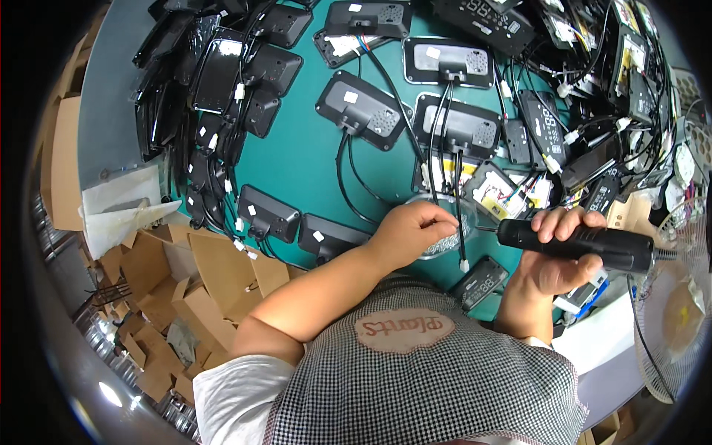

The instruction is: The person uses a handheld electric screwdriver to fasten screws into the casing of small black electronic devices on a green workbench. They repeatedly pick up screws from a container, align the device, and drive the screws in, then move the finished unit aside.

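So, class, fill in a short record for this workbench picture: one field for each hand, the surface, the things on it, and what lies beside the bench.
left hand: fingertips in a small clear dish of screws
right hand: gripping a black electric screwdriver, tip pointing toward the dish
surface: teal bench top
on it: many black display units with cables, mostly backs up
beside bench: cardboard boxes on the person's left, a fan on the right
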A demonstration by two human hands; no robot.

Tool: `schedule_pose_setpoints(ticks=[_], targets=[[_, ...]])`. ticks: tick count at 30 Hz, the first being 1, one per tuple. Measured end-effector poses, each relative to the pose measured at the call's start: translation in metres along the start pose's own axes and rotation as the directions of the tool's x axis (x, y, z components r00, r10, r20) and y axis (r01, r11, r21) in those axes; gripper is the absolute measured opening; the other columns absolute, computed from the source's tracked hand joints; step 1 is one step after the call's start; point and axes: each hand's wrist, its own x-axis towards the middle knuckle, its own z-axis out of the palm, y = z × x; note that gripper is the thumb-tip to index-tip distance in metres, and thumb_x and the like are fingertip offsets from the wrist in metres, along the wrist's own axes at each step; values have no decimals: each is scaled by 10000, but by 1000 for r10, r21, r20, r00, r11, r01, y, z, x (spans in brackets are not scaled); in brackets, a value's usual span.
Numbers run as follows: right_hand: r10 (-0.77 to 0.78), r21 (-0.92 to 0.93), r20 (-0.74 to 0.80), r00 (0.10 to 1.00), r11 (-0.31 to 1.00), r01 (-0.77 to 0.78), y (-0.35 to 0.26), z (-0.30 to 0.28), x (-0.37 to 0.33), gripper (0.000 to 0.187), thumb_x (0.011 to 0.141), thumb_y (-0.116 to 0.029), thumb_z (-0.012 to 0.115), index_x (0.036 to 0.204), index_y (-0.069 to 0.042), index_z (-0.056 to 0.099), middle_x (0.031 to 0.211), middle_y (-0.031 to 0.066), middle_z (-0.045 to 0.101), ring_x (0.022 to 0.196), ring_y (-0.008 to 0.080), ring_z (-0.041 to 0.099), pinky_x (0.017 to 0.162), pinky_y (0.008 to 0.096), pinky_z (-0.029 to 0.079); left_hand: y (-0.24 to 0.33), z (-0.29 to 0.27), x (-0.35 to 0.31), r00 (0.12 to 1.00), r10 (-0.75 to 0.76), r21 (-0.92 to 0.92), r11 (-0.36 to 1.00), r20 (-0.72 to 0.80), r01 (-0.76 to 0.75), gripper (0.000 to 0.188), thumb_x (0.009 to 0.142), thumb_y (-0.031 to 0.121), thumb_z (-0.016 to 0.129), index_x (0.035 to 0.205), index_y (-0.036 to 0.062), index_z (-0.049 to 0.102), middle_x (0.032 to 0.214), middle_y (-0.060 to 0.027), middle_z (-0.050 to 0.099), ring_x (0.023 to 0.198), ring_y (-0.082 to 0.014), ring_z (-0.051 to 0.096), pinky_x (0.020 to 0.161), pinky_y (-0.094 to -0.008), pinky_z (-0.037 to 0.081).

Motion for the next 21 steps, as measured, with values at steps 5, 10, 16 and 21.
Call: schedule_pose_setpoints(ticks=[5, 10, 16, 21], targets=[[-147, 231, 119, 982, 966, 117, 7, 36, 25, 627, 779, -503, 637, 1148, -39, 435, 784, 71, 515, 619, 190, 538, 598, 338, 460, 33, -22, 9, 998, -44, -497, 868, -52, 13, 92, 857, 91, 583, 893, 9, 604, 812, -48, 610, 616, -62, 498, 540, -192, 403], [-179, 318, 194, 965, 942, 110, 20, 53, 47, 702, 769, -557, 622, 1169, -26, 397, 813, 80, 523, 628, 190, 547, 565, 316, 447, 59, -31, 17, 993, 26, -395, 916, -113, -69, 125, 879, 130, 563, 845, 13, 588, 686, -35, 586, 507, -45, 426, 460, -183, 346], [-139, 316, 156, 978, 945, 84, 44, 54, 59, 697, 784, -573, 591, 1169, -24, 400, 801, 73, 521, 621, 177, 548, 553, 305, 446, 60, -41, 33, 978, 137, -291, 940, -157, -178, 166, 899, 163, 546, 842, 16, 598, 672, -22, 591, 513, -34, 440, 462, -181, 353], [-129, 301, 180, 975, 951, 70, 54, 48, 76, 672, 794, -562, 580, 1160, -25, 408, 795, 64, 511, 625, 176, 535, 566, 312, 439, 49, -48, 49, 945, 271, -177, 936, -183, -303, 174, 908, 165, 533, 842, 12, 584, 667, -25, 581, 515, -40, 431, 459, -190, 353]])
